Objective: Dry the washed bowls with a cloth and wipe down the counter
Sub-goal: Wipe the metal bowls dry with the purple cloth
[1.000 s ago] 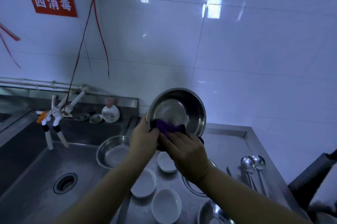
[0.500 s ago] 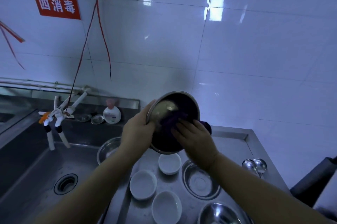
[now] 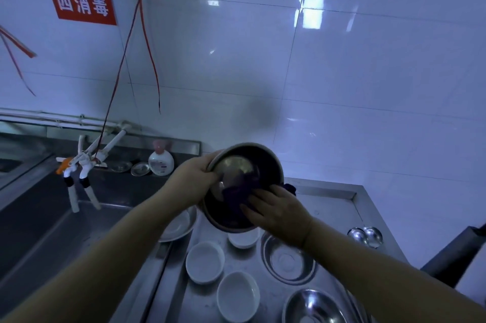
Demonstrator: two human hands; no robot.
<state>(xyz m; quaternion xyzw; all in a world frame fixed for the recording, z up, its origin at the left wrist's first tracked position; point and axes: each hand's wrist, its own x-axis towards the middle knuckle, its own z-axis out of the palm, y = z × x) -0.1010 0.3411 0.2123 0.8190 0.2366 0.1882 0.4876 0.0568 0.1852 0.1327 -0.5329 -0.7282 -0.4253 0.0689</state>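
I hold a steel bowl (image 3: pixel 236 167) tilted in the air above the counter, its inside facing me. My left hand (image 3: pixel 193 179) grips its left rim. Inside the bowl my right hand (image 3: pixel 276 211) presses a purple cloth (image 3: pixel 236 195) against the wall; a corner of the cloth sticks out past the right rim. Below, on the steel counter (image 3: pixel 328 207), stand three white bowls (image 3: pixel 205 262) and two steel bowls (image 3: pixel 288 259). Another steel bowl (image 3: pixel 181 228) sits in the sink, partly hidden by my left forearm.
The sink basin (image 3: pixel 52 238) lies at left, with white taps (image 3: pixel 79 167) and a red string hanging over it. A soap bottle (image 3: pixel 161 159) and small lids stand on the back ledge. Two ladles (image 3: pixel 365 236) lie at the counter's right. A dark object (image 3: pixel 457 254) juts in at right.
The bowl has turned and tipped more toward me. My right hand has slid the cloth from the lower rim deeper into the bowl. The view has tilted down, showing more of the counter.
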